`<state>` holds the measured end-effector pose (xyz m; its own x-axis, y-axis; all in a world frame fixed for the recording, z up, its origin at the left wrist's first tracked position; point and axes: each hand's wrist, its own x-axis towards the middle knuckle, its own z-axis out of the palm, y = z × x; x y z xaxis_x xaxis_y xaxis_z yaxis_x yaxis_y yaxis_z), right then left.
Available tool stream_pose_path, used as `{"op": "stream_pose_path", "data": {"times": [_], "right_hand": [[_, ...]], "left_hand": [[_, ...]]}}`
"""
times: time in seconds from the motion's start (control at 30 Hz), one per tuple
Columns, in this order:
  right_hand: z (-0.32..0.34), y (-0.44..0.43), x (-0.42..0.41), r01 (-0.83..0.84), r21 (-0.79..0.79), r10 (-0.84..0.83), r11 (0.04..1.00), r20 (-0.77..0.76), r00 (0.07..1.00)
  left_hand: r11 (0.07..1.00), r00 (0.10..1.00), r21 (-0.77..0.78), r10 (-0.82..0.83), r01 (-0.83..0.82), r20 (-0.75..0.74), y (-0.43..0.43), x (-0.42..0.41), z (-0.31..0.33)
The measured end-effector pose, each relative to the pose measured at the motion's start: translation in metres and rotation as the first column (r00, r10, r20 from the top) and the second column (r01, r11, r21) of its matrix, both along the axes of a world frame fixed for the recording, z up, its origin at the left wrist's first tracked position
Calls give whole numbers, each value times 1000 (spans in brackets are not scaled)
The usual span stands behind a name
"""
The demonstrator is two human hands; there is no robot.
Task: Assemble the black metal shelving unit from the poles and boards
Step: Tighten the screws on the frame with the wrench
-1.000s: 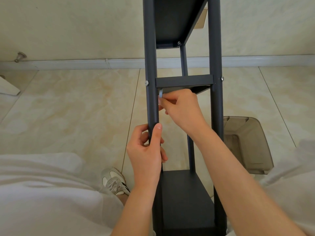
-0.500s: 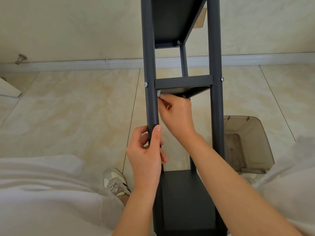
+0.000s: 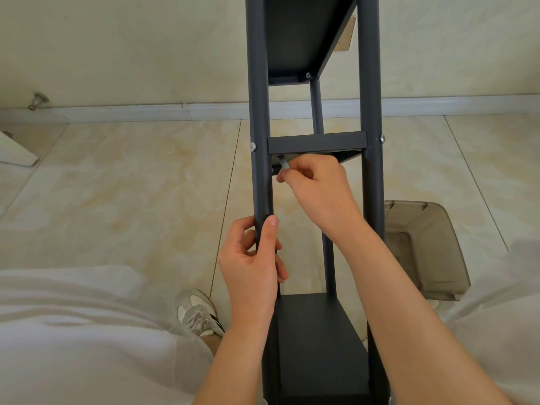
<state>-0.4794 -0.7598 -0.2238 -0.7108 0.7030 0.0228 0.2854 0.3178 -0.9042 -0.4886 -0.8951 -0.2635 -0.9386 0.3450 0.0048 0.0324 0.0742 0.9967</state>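
The black shelving unit stands in front of me on the tiled floor. My left hand [image 3: 253,258] grips its front left pole [image 3: 260,112] below the middle board [image 3: 317,143]. My right hand [image 3: 317,191] reaches between the poles and pinches a small silver wrench [image 3: 283,163], whose tip sits under the middle board's left corner. A silver bolt head [image 3: 252,146] shows on the left pole at that board, another bolt head [image 3: 382,138] on the right pole [image 3: 369,97]. The upper board [image 3: 301,33] and lower board [image 3: 318,346] are fixed between the poles.
A translucent brown plastic bin [image 3: 429,252] stands on the floor right of the unit. My shoe [image 3: 198,315] and white-clothed knee lie at lower left. A white skirting board [image 3: 146,111] runs along the wall, with a door stop [image 3: 38,100] at far left.
My right hand has shifted a little, and the wrench now angles up under the board's left corner. My left hand keeps its grip on the pole.
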Motion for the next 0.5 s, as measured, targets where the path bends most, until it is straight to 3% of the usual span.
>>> {"op": "stream_pose_path", "data": {"times": [0.2,0.5], "right_hand": [[4,0,0,-6,-88,3,996,-36,999],[-2,-3,-3,-27,-52,27,998,-6,1000]], "left_hand": [[1000,1000,3,-1,1,0,-1,0,0],[1000,1000,5,0,0,10,0,0,-1]]}}
